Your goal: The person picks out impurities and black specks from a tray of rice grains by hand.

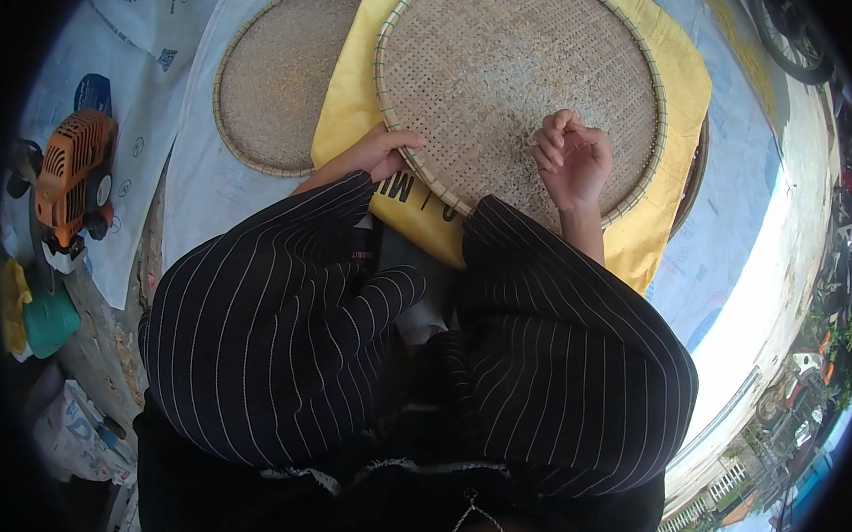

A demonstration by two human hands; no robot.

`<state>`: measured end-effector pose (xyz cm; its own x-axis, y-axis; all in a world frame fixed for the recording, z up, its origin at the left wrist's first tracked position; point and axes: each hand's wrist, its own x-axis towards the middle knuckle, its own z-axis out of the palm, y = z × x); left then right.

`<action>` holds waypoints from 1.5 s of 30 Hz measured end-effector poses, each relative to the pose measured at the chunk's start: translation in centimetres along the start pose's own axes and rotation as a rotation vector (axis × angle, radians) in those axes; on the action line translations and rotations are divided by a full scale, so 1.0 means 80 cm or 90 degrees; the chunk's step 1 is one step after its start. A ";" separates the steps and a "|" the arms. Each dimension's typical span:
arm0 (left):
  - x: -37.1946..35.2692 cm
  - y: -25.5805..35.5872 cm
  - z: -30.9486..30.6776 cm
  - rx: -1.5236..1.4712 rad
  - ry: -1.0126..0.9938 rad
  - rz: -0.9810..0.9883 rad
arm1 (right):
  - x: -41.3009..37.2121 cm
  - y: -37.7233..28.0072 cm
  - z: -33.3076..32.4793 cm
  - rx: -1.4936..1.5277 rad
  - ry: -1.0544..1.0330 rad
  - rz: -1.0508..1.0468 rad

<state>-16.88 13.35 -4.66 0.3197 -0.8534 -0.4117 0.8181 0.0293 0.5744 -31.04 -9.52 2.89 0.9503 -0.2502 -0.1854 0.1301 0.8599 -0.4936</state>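
A large round woven bamboo tray (492, 20) lies in front of me on a yellow sack (345, 91), with pale rice grains (523, 75) spread over it. My left hand (377, 151) grips the tray's near-left rim. My right hand (572, 158) hovers over the tray's near edge, palm turned up and fingers curled in; whether grains lie in it I cannot tell. My knees in dark pinstriped trousers fill the lower view.
A second, smaller woven tray (274, 84) lies to the left on white printed sacks (198, 180). An orange engine machine (71, 175) and a green object (48, 321) sit at far left. A concrete ledge (783, 282) runs along the right, with a motorbike wheel (788, 28) beyond.
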 end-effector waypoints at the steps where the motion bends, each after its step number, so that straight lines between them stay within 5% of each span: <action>1: 0.000 0.000 -0.001 0.004 -0.003 0.000 | 0.002 0.000 -0.001 0.000 0.000 0.000; 3: -0.001 0.001 -0.001 0.007 -0.003 0.002 | 0.008 0.001 0.002 -0.358 0.129 0.017; 4: -0.001 0.001 -0.001 0.004 0.001 0.001 | 0.012 0.002 0.006 -0.358 0.127 0.018; 6: 0.000 0.000 0.000 0.000 0.004 -0.001 | 0.020 0.008 0.017 -0.737 0.167 0.016; 9: 0.002 0.000 -0.001 -0.019 -0.002 0.006 | 0.038 0.019 0.009 -1.017 0.171 -0.027; 18: 0.000 0.002 0.002 -0.028 -0.009 0.004 | 0.046 0.057 0.020 -1.194 0.246 -0.118; 25: 0.000 0.002 0.003 -0.019 -0.003 -0.005 | 0.049 0.058 0.017 -1.205 0.225 -0.145; 28: 0.002 -0.001 -0.002 -0.020 -0.002 0.000 | 0.044 0.045 0.016 -1.094 0.219 -0.042; 30: 0.001 0.000 -0.002 -0.018 0.002 -0.003 | 0.033 0.028 0.016 -0.633 0.120 0.049; 31: 0.001 0.000 -0.002 -0.025 -0.006 -0.003 | 0.027 0.022 0.017 -0.635 0.116 0.051; 33: 0.000 0.000 -0.002 -0.035 -0.012 -0.001 | 0.018 0.015 0.021 -0.089 0.016 0.022; 36: -0.001 0.000 -0.001 -0.029 -0.008 -0.014 | 0.021 0.014 0.030 0.096 0.025 0.044; 43: -0.001 0.001 0.001 -0.032 -0.008 -0.004 | 0.057 0.018 0.008 0.054 -0.074 0.115; 45: 0.001 0.000 -0.001 -0.042 -0.017 -0.005 | 0.057 0.014 0.010 -0.203 0.006 0.111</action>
<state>-16.82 13.34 -4.77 0.3017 -0.8670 -0.3966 0.8502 0.0564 0.5235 -26.33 -9.38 2.18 0.9473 -0.1176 -0.2978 -0.1302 0.7082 -0.6939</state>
